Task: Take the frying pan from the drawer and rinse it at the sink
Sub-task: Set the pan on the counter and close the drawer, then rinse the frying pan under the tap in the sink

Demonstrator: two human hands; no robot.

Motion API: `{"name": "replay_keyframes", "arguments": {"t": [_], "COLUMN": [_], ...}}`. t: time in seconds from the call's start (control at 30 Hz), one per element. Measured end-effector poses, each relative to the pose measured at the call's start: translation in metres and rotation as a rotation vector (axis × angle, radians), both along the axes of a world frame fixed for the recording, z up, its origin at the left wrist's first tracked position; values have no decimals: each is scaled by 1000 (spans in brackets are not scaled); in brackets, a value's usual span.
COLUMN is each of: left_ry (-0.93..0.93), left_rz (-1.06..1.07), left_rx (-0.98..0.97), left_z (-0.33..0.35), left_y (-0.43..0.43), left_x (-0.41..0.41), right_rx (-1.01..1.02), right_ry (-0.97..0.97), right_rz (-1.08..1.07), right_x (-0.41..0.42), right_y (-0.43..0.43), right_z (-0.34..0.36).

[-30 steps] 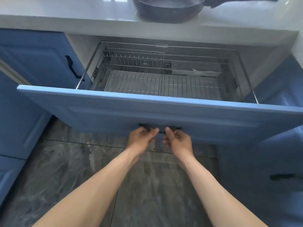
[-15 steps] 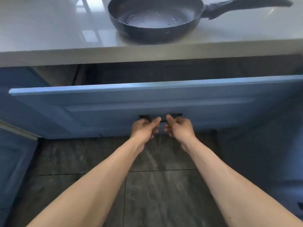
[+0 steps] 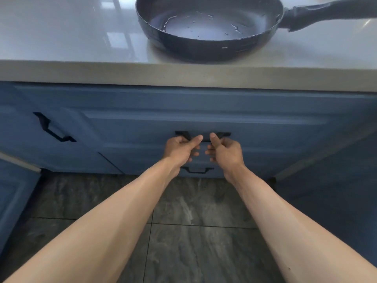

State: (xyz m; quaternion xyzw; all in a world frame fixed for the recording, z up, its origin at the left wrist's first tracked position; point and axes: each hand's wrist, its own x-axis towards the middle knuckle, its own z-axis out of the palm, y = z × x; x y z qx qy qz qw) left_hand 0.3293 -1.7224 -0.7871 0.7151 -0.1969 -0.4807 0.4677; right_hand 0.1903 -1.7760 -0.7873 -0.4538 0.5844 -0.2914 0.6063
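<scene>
With my left hand and right hand both curled on the drawer handle and the wet frying pan near the countertop edge, I risk pinched fingers or jolting it

Two bare forearms enter from the lower frame edge. No sleeves, gloves, rings, watches or bands are visible on either limb. Left hand and right hand: bare, nails short and unpainted. Right forearm: one small dark mark on the near portion, toward the lower frame edge.
</scene>
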Motion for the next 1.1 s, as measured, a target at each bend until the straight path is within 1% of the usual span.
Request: {"name": "replay_keyframes", "arguments": {"t": [0.23, 0.37, 0.4, 0.43, 0.5, 0.53, 0.57, 0.63, 0.7, 0.8, 0.97, 1.03, 1.1], "left_ry": [-37, -99, -143, -206, -362, -429, -479, -576, -722, -890, -1116, -1202, -1259], "left_rz": [-14, -42, -66, -104, -199, -243, -282, -348, -393, -413, -439, -466, -497], "left_rx": [9, 47, 67, 90, 135, 135, 113, 56, 4, -48, -81, -38, 23], "left_z": [0, 5, 9, 15, 30, 41, 55, 88, 128, 192, 287, 312, 326], "left_y": [-9, -9, -7, -4, 9, 18, 29, 54, 76, 92, 60, 40, 21], "left_x": [6, 5, 5, 5, 9, 13, 16, 22, 26, 34, 50, 60, 72], "right_rx": [3, 34, 33, 7, -130, -205, -257, -378, -495, -640, -819, -859, -845], "right_ry": [17, 94, 137, 220, 450, 531, 567, 613, 663, 726, 763, 790, 840], "right_rz": [-2, 53, 82, 138, 282, 342, 388, 467, 514, 587, 583, 572, 595], "right_x": [5, 3, 2, 0, -12, -20, -28, -44, -60, -76, -78, -72, -67], "right_y": [-9, -11, -12, -12, -8, -5, -1, 10, 20, 28, -4, -29, -56], "right_z": [1, 9, 14, 22, 43, 56, 72, 108, 148, 216, 311, 332, 343]}}
